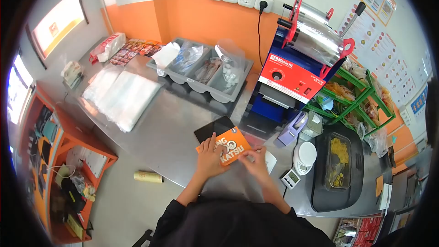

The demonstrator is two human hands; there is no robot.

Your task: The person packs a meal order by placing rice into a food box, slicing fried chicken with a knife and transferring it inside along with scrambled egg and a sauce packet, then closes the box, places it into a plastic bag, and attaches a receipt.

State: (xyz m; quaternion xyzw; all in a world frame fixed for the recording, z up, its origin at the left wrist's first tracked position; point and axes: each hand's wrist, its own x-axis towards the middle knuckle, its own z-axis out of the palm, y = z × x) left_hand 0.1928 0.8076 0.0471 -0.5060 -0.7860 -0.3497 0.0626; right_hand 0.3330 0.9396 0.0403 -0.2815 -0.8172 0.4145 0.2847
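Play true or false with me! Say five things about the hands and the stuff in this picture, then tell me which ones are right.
1. The left hand touches the orange KATSU pack. True.
2. The right hand wears a blue glove. False: it is bare.
3. A black plug sits in a wall socket. True.
4. The green crates stand left of the red-fronted machine. False: they are on its right.
5. The yellow food lies on the floor. False: it is in a clear container on a black tray.

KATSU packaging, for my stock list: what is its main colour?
The packaging is orange, shown in the head view.
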